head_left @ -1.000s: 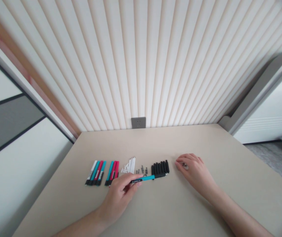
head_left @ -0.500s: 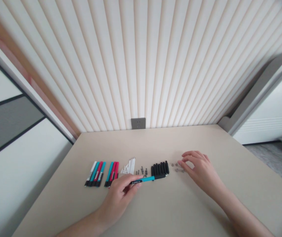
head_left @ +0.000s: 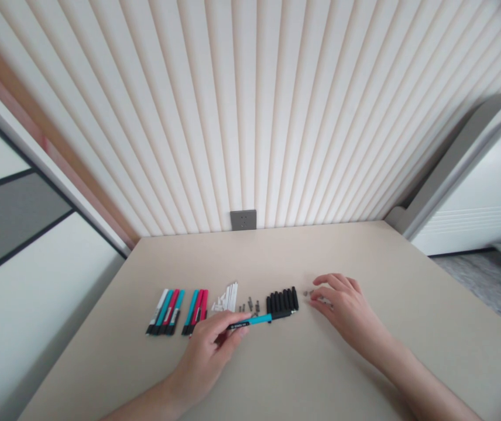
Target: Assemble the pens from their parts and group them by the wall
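My left hand (head_left: 213, 345) is closed round the black end of a pen (head_left: 259, 319) with a blue barrel and a black grip. The pen points right, its tip just in front of a row of black pen grips (head_left: 282, 300). Over on the right, my right hand (head_left: 342, 301) hovers low with curved fingers and a gap between thumb and forefinger. Small grey pen tips (head_left: 306, 293) lie by its fingertips, some partly hidden behind the fingers. Nothing shows in its grasp.
Two groups of pens, one with white, blue and red ones (head_left: 165, 311), another with blue and red ones (head_left: 195, 311), lie on the left. White tubes (head_left: 231, 296) and small grey parts (head_left: 250, 304) sit mid-table (head_left: 277, 374). A wall socket (head_left: 243, 220) is behind.
My right hand has moved slightly left, its fingers now closer over the small grey tips. My left hand still holds the pen in nearly the same place. The view has shifted a little.
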`<state>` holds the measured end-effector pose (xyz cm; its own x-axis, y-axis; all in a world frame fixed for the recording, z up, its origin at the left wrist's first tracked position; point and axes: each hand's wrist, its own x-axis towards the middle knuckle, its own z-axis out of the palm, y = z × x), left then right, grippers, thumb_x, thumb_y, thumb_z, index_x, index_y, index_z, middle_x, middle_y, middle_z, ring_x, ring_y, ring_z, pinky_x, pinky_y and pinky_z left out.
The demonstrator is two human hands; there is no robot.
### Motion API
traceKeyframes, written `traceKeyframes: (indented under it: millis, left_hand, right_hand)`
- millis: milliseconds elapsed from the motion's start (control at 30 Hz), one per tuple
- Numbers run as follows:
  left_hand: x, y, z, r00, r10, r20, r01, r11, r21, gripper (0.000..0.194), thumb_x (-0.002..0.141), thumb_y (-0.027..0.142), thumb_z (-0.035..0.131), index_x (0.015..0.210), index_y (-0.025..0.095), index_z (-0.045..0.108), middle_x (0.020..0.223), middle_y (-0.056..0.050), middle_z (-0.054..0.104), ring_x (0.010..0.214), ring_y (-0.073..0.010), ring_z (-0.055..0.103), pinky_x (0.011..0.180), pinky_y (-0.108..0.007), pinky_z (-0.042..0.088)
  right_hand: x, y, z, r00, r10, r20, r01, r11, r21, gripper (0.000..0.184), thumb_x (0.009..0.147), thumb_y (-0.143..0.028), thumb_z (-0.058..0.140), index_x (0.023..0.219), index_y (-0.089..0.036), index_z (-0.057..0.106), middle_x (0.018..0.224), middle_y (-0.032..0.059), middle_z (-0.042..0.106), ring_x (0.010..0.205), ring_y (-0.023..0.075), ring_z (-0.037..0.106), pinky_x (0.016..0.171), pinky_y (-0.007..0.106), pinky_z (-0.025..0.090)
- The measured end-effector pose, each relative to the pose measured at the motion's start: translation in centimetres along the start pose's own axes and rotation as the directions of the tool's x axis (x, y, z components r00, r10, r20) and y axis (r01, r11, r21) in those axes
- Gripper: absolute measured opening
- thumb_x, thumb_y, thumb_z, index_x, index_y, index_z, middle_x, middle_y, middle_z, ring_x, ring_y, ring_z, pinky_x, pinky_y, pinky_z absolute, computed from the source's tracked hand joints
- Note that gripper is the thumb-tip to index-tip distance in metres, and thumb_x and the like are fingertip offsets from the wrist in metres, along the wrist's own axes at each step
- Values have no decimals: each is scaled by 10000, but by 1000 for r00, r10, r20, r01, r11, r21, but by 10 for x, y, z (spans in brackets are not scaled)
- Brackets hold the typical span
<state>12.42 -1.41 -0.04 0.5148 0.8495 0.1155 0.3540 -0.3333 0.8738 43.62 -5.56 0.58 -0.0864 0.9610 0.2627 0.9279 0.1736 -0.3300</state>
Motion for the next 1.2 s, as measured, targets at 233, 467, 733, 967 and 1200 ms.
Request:
traceKeyframes:
  millis: [233, 467, 733, 967, 1200]
  left_hand:
    - [0, 1, 0, 1000, 3, -6, -3, 1000, -12, 214, 918, 288, 585, 1071, 206, 711, 792, -23, 690, 548, -95, 550, 467, -158, 414]
    - [-1, -1, 0, 1000, -26, -4, 25, 999, -41, 259, 925, 308, 576, 1115, 182, 699, 792, -28, 687, 513, -85, 529, 476, -166, 423]
    - [-1, -3, 2, 1000, -24, -5, 23, 996, -83, 252, 929, 304, 567, 1108, 181, 695, 771, -9, 645, 483, -67, 502, 477, -165, 409]
    - [0, -5, 1, 999, -10, 43, 13, 998, -67, 235, 942, 308, 556, 1092, 191, 694, 779, -7, 633, 511, -68, 513, 509, -165, 417]
    - [-1, -8, 3, 999, -51, 13, 52, 997, -58, 237, 940, 314, 565, 1095, 185, 692, 779, -11, 640, 509, -67, 508, 504, -160, 407]
  right_hand:
    - [1, -23, -7, 972, 213, 101, -234, 821, 521, 259, 928, -425, 561, 856, -213, 690, 807, 27, 696, 741, 183, 595, 666, 293, 474]
    - [0, -33, 0, 952, 236, 195, -303, 638, 708, 251, 867, -428, 642, 879, -185, 705, 850, 43, 710, 798, 192, 606, 749, 306, 462]
    - [-6, -42, 16, 957, 200, 211, -290, 594, 750, 193, 858, -374, 652, 879, -189, 706, 841, 43, 685, 790, 189, 597, 745, 302, 457]
    - [-10, -46, 20, 965, 180, 192, -263, 612, 746, 207, 879, -384, 620, 894, -201, 715, 849, 43, 686, 793, 185, 592, 734, 286, 451]
    - [-10, -49, 24, 957, 193, 215, -288, 659, 695, 272, 870, -407, 600, 956, -184, 728, 721, 25, 643, 708, 180, 575, 642, 264, 444]
